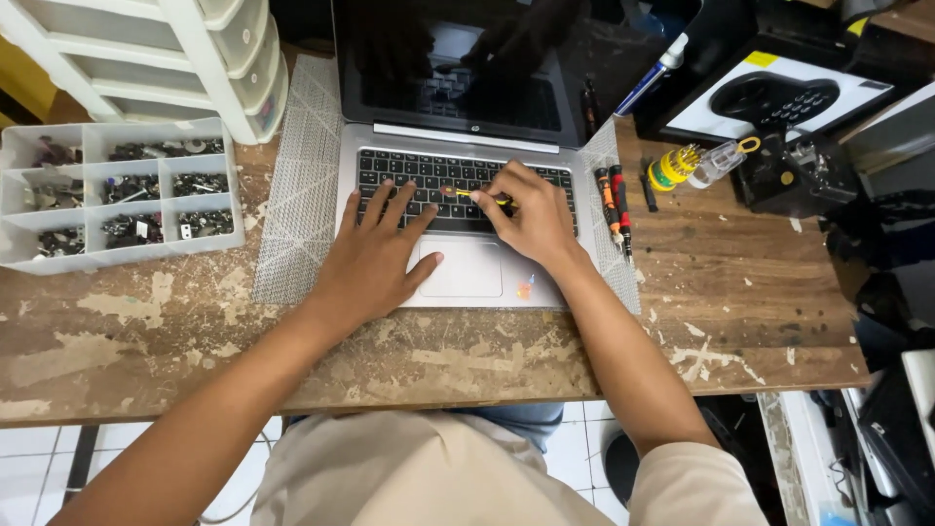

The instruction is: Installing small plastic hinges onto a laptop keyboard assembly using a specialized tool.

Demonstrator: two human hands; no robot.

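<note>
On the worn, paint-flecked wooden workbench, seen from the head camera, an open silver laptop with a black keyboard rests on a pale grey woven mat. The person's left hand lies flat, fingers spread apart across the lower keys and palm rest. Their right hand has its fingers pinched together on a slim yellow-handled tool, whose tip points left over the keys. That tool looks light, stiff and thin, best gripped near its handle like a pen; the plastic keycaps are probably brittle and easily snapped. Beside the laptop's right edge lie small red-and-black screwdrivers. At the far left sits a white plastic compartment tray of dark small parts.
</note>
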